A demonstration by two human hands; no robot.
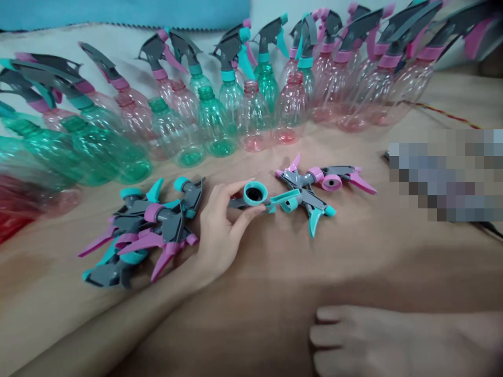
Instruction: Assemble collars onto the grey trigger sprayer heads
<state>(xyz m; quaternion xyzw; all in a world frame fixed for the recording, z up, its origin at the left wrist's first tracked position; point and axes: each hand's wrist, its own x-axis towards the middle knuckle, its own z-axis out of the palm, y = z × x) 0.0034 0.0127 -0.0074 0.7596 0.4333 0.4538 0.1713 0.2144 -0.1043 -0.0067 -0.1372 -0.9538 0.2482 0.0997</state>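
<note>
My left hand [218,228] is closed around a grey spray trigger head [255,193], its teal collar turned up so the dark opening shows. Thumb and index finger sit on either side of that collar. Left of the hand lies a pile of loose trigger heads [168,225] in grey with pink or teal parts. To its right is a smaller group of trigger heads [302,183], close to the held one. My right hand is out of view.
Behind stand rows of clear green bottles [216,123] and pink bottles [253,118], some open-necked, others with trigger heads fitted. A bare foot [393,340] rests at the lower right. Red plastic [15,204] lies far left. A pixelated patch [444,180] covers the right side.
</note>
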